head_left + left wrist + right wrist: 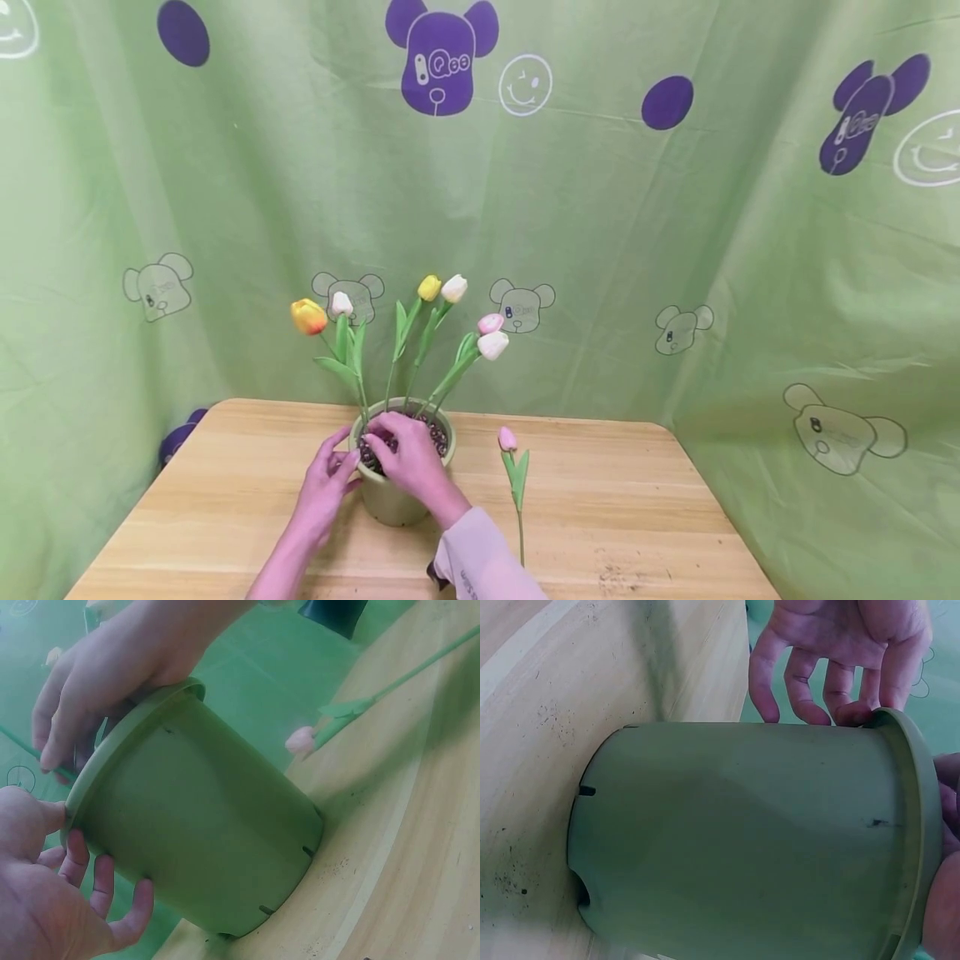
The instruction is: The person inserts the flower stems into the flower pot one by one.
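Observation:
A green flower pot (393,500) stands on the table, filled with dark grainy soil (438,435). My left hand (324,487) grips its left rim, thumb at the rim and fingers along the outer wall. Over the soil, my right hand (408,454) has its fingers curled at the foot of a tulip stem (22,744) on the left side, pinching it. Above that side rise an orange-yellow tulip (309,317) and a white tulip (341,304). Farther right in the pot are a yellow tulip (429,288), another white tulip (454,289) and two pinkish tulips (492,345).
A loose pink tulip (507,439) lies on the wooden table (600,483) to the right of the pot. Dark crumbs (618,575) are scattered near the front edge. A green printed curtain (592,217) surrounds the table at the back and sides.

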The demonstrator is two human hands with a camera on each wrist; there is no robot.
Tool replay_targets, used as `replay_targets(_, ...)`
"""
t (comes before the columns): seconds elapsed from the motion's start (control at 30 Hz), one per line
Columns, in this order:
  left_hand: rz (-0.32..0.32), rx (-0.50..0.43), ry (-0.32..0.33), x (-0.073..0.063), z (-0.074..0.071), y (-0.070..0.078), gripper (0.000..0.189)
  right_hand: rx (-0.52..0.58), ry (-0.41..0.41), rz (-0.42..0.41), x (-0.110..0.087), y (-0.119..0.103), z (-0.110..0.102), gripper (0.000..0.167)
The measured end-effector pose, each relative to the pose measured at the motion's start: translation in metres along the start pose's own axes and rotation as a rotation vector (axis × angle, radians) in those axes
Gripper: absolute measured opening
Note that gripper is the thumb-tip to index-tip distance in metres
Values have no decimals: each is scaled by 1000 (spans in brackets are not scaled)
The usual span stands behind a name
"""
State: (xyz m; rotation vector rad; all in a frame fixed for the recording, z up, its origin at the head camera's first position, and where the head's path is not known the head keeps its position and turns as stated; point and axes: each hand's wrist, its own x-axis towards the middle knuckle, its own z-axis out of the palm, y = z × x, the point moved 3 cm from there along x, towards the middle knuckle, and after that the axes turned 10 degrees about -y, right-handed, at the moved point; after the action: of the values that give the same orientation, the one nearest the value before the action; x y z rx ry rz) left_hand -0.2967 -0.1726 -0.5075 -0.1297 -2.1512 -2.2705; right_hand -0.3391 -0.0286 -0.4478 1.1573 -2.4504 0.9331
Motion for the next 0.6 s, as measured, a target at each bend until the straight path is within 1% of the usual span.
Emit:
replay_targets(0.1,0,0,-3,-1,0,1,56,-36,-17,-6,1,0,1,11)
replay_targets(0.23,-4,6,-2,0,-1,1,56,-84,-75,-11,1,-2,4,10)
replay_targets(0.33,-1,6,-3,0,-1,0,56,-85,-105,23,1,-2,6,10)
replay_targets(0.47,1,7,-5,0,-1,1,56,-62,-127,83,3,-1,6,9)
replay_targets(0.6,-2,12,-6,0,-1,1,56,-77,-157,116,3,1,7,9)
